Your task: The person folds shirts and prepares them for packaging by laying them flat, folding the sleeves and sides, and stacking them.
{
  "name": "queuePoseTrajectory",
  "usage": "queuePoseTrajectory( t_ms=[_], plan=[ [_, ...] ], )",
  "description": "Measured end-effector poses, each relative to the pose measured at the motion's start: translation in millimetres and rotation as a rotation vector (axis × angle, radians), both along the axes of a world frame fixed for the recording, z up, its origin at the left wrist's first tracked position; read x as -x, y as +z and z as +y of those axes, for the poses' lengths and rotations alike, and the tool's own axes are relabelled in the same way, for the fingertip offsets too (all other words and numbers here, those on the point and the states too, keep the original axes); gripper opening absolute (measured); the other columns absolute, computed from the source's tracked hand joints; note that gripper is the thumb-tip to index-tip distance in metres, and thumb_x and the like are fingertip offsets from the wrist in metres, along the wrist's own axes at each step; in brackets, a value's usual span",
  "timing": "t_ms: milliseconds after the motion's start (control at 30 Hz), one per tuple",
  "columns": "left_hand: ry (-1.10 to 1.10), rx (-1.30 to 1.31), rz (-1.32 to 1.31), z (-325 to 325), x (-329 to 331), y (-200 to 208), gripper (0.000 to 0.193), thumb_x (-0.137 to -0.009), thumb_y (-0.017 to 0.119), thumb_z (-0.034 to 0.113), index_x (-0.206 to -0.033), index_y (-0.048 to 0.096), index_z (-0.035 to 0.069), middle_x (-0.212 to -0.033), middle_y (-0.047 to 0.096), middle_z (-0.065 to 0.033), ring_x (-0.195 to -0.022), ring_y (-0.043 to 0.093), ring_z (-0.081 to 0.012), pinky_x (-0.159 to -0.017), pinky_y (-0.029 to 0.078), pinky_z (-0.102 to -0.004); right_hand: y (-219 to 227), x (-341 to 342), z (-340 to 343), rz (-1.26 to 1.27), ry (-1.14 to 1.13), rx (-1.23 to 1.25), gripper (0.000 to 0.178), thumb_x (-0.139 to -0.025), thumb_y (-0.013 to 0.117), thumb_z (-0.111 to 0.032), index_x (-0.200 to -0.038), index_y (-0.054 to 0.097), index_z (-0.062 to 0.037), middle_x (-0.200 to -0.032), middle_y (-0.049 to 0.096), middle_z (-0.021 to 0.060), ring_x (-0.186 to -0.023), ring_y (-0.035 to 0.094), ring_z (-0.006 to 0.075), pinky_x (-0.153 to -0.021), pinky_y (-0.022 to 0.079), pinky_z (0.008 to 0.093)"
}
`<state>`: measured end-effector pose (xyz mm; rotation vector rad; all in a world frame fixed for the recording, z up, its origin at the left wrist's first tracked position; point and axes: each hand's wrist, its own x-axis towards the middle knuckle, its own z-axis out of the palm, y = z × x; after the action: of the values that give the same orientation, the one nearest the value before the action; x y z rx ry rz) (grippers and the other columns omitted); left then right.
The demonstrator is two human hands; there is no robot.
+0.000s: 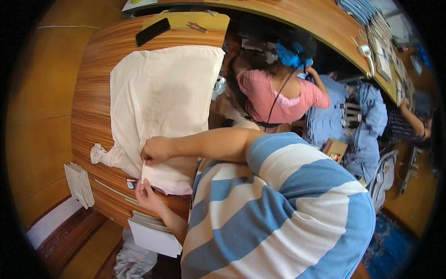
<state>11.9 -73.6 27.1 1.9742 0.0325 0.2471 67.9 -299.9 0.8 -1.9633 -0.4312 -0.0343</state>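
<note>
Left of centre, the right hand [155,149] and left hand [148,197] (just below it) pinch a broad cream cloth garment [179,83] between narrowed fingertips.

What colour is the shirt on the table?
The shirt is cream; it shows best in the head view.

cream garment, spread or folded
Mostly spread: the garment lies broad over the table, bunched at lower left. Cannot tell if any is folded under.

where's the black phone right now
In the head view, the black phone lies at the upper left, on the wooden table, just past the cream garment's top edge and left of the snips.
</note>
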Motion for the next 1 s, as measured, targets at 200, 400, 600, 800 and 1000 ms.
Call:
queuePoseTrajectory(
  t_ms=[200,400,600,800,1000],
  plan=[
    [-0.199,0.018,0.04,16,-14,11,0.024,-0.095,0.077,0.006,-0.116,0.069,-0.004,-0.087,0.068,-0.0039,-0.079,0.061,-0.0109,-0.073,0.049,-0.0232,10,1,-3,0.1,-0.003,-0.021,0.026,-0.087,0.075,-0.032,-0.102,0.08,-0.0101,-0.092,0.079,0.0093,-0.084,0.075,0.0303,-0.077,0.058,0.0425],
    [-0.224,0.009,0.124,19,-21,-4,0.025,-0.097,0.077,0.01,-0.114,0.069,-0.005,-0.096,0.073,-0.0086,-0.085,0.065,-0.0131,-0.076,0.05,-0.0254,5,-1,-8,0.156,-0.036,-0.018,0.029,-0.087,0.079,-0.033,-0.106,0.081,-0.0107,-0.095,0.08,0.0087,-0.085,0.076,0.0259,-0.077,0.058,0.0386],
    [-0.251,0.02,0.157,18,-24,-3,0.022,-0.097,0.077,0.012,-0.11,0.069,-0.005,-0.097,0.073,-0.009,-0.086,0.066,-0.0137,-0.077,0.05,-0.0259,13,14,-11,0.211,-0.075,-0.075,0.028,-0.089,0.078,-0.033,-0.105,0.08,-0.0105,-0.092,0.081,0.0058,-0.082,0.076,0.0225,-0.075,0.058,0.0364],
    [-0.318,-0.025,0.076,23,-29,-2,0.021,-0.095,0.077,0.009,-0.112,0.072,-0.003,-0.094,0.074,-0.0069,-0.083,0.066,-0.0126,-0.077,0.052,-0.0257,19,19,-15,0.2,-0.065,-0.04,0.029,-0.09,0.078,-0.034,-0.106,0.08,-0.0093,-0.093,0.081,0.0055,-0.081,0.076,0.0219,-0.074,0.058,0.035],
    [-0.329,-0.088,0.091,17,-31,6,0.023,-0.096,0.077,0.009,-0.114,0.076,-0.005,-0.095,0.076,-0.0086,-0.081,0.066,-0.0123,-0.075,0.053,-0.0264,17,16,-21,0.273,-0.02,-0.092,0.03,-0.09,0.077,-0.034,-0.107,0.079,-0.0089,-0.093,0.081,0.0053,-0.081,0.076,0.0209,-0.074,0.058,0.0351]
  ],
)
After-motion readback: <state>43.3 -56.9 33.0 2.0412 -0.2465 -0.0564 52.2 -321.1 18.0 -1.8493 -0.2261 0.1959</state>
